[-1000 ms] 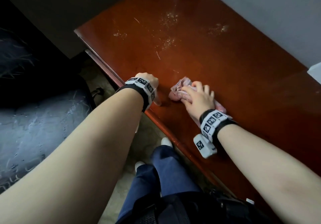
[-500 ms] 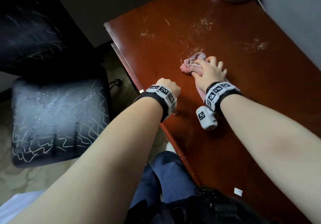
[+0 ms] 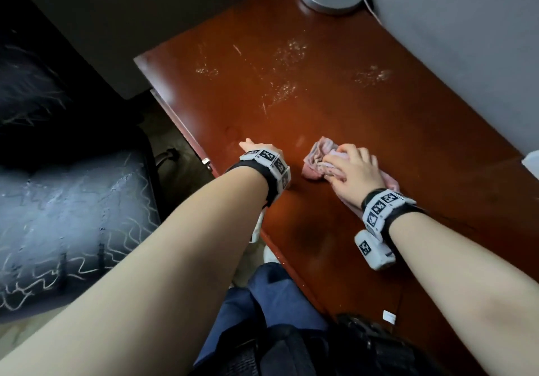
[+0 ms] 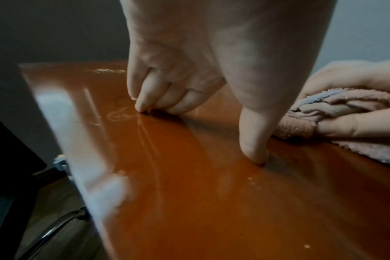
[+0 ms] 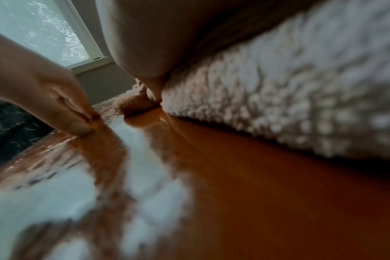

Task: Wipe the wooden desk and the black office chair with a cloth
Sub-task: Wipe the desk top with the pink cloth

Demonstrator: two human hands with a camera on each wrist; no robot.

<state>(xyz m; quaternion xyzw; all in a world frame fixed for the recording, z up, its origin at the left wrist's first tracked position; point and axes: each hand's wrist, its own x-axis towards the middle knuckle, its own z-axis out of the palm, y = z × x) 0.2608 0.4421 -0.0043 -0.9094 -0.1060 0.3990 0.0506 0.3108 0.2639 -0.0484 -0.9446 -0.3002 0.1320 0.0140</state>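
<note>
Head view: grips bunched pink cloth in right hand, pressed onto wooden desk; props empty, curl-fingered left hand just beside.

The desk is glossy, smooth red-brown wood, smeared with pale dust. The cloth is nubbly pink terry; the chair seat looks matt black.

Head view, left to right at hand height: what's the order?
black office chair → left hand, fingertips on the wooden desk → pink cloth, gripped under the right hand.
</note>
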